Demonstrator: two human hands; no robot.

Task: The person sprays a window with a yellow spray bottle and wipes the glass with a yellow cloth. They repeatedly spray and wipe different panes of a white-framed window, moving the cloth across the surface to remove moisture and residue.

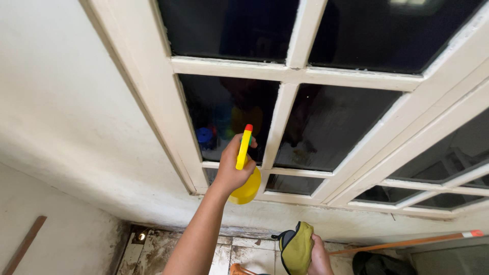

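Yellow cloth (296,248), spray bottle (244,168), white-framed dark window (285,102), grimy floor (153,249)

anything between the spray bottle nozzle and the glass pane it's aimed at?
Nothing visible. The left hand holds the yellow spray bottle up with its red tip close to the dark glass pane, open air between them. The right hand holds a yellow-green cloth lower down, away from the pane.

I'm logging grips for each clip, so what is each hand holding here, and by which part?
The left hand grips the yellow spray bottle around its neck, below the nozzle. The right hand holds a bunched yellow-green cloth by its side.
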